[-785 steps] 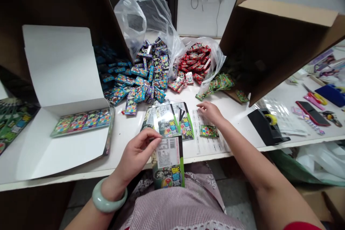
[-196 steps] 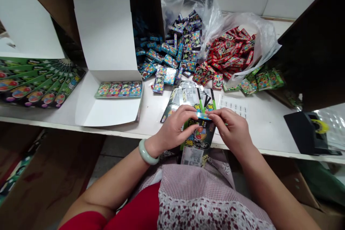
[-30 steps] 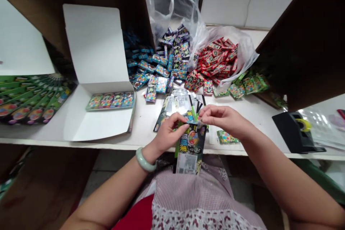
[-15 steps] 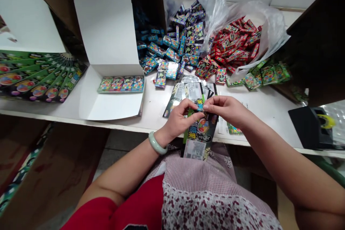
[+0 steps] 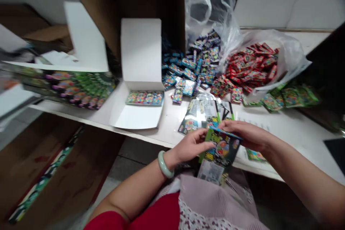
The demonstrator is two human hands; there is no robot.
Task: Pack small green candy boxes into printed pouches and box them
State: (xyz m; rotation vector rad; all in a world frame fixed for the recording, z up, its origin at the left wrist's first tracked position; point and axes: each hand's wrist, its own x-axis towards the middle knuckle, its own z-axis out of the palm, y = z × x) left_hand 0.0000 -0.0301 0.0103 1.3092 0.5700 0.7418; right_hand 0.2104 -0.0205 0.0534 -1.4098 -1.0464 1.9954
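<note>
Both hands hold a flat black-and-green printed candy pack (image 5: 222, 147) upright above the table's front edge. It has a pale printed panel at its lower end and a blue strip along its top edge. My left hand (image 5: 192, 146), with a pale green bangle on the wrist, grips the left side, its thumb lying across the front. My right hand (image 5: 246, 133) is closed at the upper right edge, with some fingers hidden behind the pack. Just beyond lie similar flat printed packs (image 5: 201, 109), overlapping on the table.
An open white carton (image 5: 136, 116) holds a row of small candy boxes (image 5: 145, 97). Behind lie heaps of blue boxes (image 5: 188, 73), purple boxes (image 5: 211, 55) and red boxes (image 5: 252, 66), near clear plastic bags (image 5: 292, 52). Green packs (image 5: 291, 97) lie right; fanned printed packs (image 5: 83, 88) stand left.
The view has swung left and up. My hands have gone from pinching together at the pack's top to holding its two sides, and the blue strip now shows along the top.
</note>
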